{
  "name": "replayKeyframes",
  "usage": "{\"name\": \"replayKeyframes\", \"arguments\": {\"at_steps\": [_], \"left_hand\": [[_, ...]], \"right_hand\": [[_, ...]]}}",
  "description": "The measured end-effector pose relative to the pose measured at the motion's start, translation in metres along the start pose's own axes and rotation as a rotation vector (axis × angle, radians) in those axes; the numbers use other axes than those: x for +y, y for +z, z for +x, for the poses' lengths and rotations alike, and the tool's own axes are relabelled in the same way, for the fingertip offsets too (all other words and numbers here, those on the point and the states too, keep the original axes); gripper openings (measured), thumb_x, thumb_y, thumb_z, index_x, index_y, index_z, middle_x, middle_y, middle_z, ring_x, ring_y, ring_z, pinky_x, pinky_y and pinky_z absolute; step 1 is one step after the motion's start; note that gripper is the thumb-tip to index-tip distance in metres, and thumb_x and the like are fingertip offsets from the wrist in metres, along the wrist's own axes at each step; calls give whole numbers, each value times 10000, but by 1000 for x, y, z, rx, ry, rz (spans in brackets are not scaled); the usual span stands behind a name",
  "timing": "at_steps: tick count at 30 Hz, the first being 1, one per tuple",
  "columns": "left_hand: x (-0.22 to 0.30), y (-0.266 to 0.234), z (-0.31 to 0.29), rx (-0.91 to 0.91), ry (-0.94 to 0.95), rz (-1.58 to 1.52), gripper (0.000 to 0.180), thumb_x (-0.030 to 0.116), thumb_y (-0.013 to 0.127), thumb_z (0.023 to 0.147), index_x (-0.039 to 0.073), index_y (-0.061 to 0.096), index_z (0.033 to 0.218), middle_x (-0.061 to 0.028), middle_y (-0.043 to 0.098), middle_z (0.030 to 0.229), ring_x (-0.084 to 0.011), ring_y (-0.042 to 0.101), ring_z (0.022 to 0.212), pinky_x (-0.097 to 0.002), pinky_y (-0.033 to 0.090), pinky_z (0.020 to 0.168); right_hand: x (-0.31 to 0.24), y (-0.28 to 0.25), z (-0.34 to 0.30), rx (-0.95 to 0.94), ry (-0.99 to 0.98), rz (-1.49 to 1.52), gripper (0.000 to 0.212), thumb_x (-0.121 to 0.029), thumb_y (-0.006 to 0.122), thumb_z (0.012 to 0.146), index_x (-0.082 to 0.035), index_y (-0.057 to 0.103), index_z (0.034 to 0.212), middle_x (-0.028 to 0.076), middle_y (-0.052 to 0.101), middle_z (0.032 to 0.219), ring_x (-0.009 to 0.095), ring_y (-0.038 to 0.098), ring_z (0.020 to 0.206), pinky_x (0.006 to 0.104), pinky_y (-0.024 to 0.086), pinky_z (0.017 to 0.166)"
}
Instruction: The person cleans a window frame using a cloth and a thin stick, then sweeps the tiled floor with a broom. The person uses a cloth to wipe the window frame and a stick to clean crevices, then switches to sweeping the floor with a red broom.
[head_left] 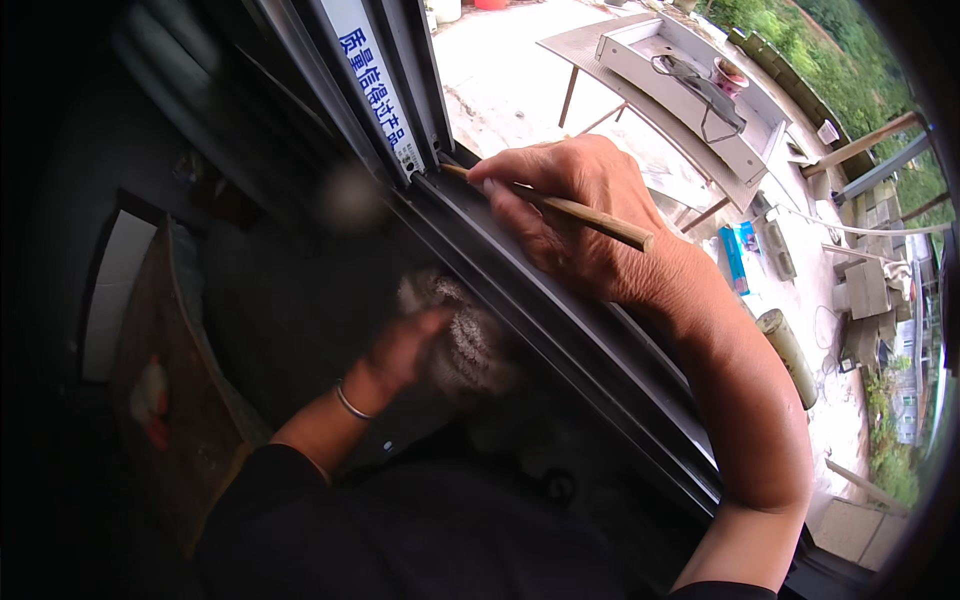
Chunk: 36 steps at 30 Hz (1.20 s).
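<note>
My right hand (585, 195) pinches a slim wooden stick (605, 225) between thumb and fingers. The stick's thin end points into the corner of a dark metal window frame (505, 310), where the sill track meets the upright. Lower down, on the dark inner side, my left hand (402, 350) is closed on a fluffy grey-white cloth (470, 345). Motion blur smears the cloth and those fingers. A metal bangle (352, 402) circles the left wrist.
A white strip with blue printing (362, 75) runs down the upright. Outside, a table (650, 130) bears a shallow tray (755, 155), near a blue package (738, 255) and a cylinder (787, 355). Indoors at left stands a brown board-like surface (180, 350).
</note>
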<state>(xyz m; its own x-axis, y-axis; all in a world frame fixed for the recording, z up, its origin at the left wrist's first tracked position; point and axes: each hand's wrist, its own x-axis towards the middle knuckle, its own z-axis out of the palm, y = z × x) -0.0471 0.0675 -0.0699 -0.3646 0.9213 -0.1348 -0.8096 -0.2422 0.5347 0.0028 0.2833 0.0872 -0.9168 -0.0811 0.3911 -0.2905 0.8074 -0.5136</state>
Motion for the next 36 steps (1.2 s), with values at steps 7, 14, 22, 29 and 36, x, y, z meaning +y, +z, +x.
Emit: {"name": "replayKeyframes", "arguments": {"at_steps": [7, 14, 22, 29, 36], "left_hand": [[0, 5, 2, -4, -11, 18, 517, 196, 636, 840, -14, 444, 1272, -180, 557, 1210, -313, 569, 1095, -457, 463, 956], [-3, -10, 0, 67, -10, 5, 517, 193, 642, 843, -27, 443, 1266, -187, 569, 1191, -319, 578, 1081, -459, 463, 955], [1, 3, 6, -39, -14, -15, 527, 200, 652, 839, -30, 446, 1266, -199, 562, 1202, -324, 572, 1093, -457, 459, 957], [-5, -17, 7, -42, -7, 37, 460, 175, 593, 846, -22, 482, 1246, -155, 574, 1199, -276, 568, 1091, -405, 455, 956], [-4, -16, 5, -75, -26, -5, 392, 144, 540, 878, -17, 501, 1233, -135, 580, 1195, -253, 566, 1089, -380, 448, 961]], "right_hand": [[-5, -20, -11, -59, 53, -27, 167, -125, 550, 846, -22, 667, 904, 151, 653, 757, 285, 640, 702, 359, 505, 665], [-7, -25, -17, -120, 8, -123, 132, -97, 567, 812, -34, 659, 882, 133, 645, 744, 284, 614, 720, 371, 486, 671], [-3, -47, -25, 3, -110, 74, 171, -41, 516, 833, 14, 658, 909, 116, 669, 787, 207, 623, 684, 321, 492, 652], [19, -44, -39, 152, 232, -452, 167, -59, 545, 867, 17, 664, 958, 152, 674, 810, 214, 662, 715, 306, 520, 669], [4, -62, -33, 399, 402, 159, 247, -165, 553, 913, 51, 669, 942, 142, 681, 754, 170, 663, 685, 283, 535, 656]]}}
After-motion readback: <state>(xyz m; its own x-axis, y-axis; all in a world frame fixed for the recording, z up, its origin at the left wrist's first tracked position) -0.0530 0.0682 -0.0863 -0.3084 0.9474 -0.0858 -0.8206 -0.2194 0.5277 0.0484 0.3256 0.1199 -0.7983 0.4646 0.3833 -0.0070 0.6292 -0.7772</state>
